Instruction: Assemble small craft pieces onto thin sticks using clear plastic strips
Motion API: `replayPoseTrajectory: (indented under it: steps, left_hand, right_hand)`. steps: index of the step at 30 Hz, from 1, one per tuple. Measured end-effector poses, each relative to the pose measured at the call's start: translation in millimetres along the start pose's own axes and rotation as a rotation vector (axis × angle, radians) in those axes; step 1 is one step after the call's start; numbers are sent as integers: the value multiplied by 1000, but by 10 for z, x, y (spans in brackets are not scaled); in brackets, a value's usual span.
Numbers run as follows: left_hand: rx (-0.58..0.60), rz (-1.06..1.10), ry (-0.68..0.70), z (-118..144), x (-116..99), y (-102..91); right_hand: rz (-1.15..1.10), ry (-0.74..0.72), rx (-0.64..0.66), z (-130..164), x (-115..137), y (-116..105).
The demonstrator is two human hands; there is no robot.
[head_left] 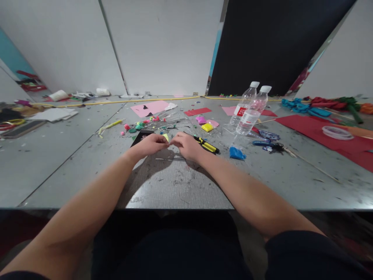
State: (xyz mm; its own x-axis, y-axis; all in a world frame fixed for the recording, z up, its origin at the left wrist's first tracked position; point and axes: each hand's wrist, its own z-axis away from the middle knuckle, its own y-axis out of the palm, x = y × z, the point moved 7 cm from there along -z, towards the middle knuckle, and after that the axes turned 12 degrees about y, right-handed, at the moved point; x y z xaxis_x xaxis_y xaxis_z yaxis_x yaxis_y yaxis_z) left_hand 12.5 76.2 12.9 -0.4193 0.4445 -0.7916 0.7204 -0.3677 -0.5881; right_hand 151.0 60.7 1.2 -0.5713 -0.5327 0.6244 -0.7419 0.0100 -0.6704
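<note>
L hand [149,144] & R hand [189,146] meet w/ fingertips bunched; can't tell what, if anything, they grip. Pale-yellow bit [166,137] sits just far of them, betw. both; prob. light, soft, easily dented, best taken by edge.

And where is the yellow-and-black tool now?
In the head view, the yellow-and-black tool lies on the table beside the right hand, left of the blue packet.
</note>
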Motion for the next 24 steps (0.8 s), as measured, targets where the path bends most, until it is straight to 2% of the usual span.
replayPoseTrajectory:
  steps: [3, 7, 11, 15, 18, 24]
  left_hand:
    - [-29, 88, -44, 25, -4, -21]
    - [-106, 364, -56, 16, 6, -14]
    - [-119, 553, -85, 10, 49, 44]
    - [-107, 668, -81, 21, 24, 84]
    - [-97, 697, -78, 29, -15, 94]
    - [-56, 663, -56, 32, -37, 105]
  right_hand:
    - [-144, 29, -98, -13, -52, -44]
    - [-438, 187, -181, -59, -250, -12]
    - [-684, 281, -90, -97, -317, 121]
    - [-864, 250, -34, -87, -240, 149]
    - [-937, 224, 15, -73, -185, 160]
    - [-887, 207, -14, -75, -189, 112]
